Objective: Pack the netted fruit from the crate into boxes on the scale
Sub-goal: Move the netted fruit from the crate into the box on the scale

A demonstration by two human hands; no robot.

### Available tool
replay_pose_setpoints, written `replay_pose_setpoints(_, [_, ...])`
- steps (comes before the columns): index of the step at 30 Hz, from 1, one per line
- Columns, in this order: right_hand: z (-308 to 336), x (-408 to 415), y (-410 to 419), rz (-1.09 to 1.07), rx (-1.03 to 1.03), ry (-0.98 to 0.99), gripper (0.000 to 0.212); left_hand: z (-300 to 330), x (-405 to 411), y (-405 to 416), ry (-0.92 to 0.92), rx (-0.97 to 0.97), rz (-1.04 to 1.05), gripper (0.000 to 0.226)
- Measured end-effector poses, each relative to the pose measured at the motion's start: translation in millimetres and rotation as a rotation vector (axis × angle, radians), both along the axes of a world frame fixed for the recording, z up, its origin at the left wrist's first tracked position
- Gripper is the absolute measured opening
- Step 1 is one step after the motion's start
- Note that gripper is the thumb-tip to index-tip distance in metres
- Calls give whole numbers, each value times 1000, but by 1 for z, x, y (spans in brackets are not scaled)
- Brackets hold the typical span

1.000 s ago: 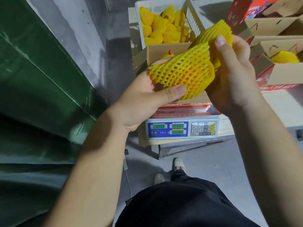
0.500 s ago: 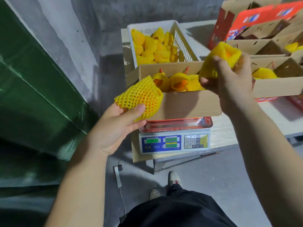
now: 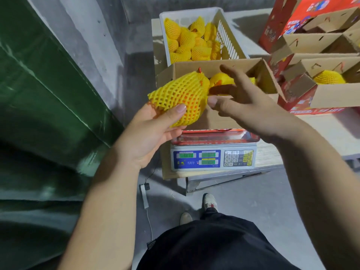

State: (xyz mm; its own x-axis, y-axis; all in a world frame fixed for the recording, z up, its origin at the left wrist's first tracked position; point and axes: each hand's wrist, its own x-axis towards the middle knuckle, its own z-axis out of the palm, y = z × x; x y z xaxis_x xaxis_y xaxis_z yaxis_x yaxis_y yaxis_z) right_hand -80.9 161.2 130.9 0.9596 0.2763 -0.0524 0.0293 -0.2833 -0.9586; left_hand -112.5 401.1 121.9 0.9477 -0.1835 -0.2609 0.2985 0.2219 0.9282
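Note:
My left hand (image 3: 150, 133) grips a fruit in yellow foam netting (image 3: 181, 96) just in front of the open cardboard box (image 3: 214, 117) that stands on the scale (image 3: 213, 158). My right hand (image 3: 247, 106) hovers beside the fruit with fingers spread and holds nothing; its thumb is close to the netting. Inside the box lie other netted fruit (image 3: 222, 79), partly hidden by my right hand. Behind the box, the white crate (image 3: 229, 36) holds several more netted fruit (image 3: 189, 41).
More open cardboard boxes (image 3: 331, 94) stand on the table at the right, one with a netted fruit (image 3: 329, 77) in it. A green tarp (image 3: 39, 104) fills the left side. A cable and plug (image 3: 145, 188) lie on the floor under the scale.
My right hand has let go of its netted fruit and come back empty beside my left hand. My left hand has lifted its fruit up toward the box's near left corner.

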Motion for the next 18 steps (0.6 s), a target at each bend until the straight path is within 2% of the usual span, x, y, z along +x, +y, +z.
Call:
replay_pose_setpoints(2, [6, -4, 7, 155, 80, 47, 85, 3, 0, -3, -4, -10, 2, 52])
replay_pose_setpoints(5, [18, -4, 15, 243, 39, -44, 53, 6, 1, -6, -46, -16, 15, 50])
replay_pose_setpoints(7, [22, -4, 18, 215, 62, -91, 44, 8, 1, -6, -62, -7, 32, 49])
replay_pose_setpoints(13, [15, -10, 20, 93, 143, -156, 48, 8, 1, -11, -83, 53, 67, 47])
replay_pose_setpoints(18, [-1, -20, 32, -154, 281, -252, 23, 4, -1, -11, -98, 153, 16, 51])
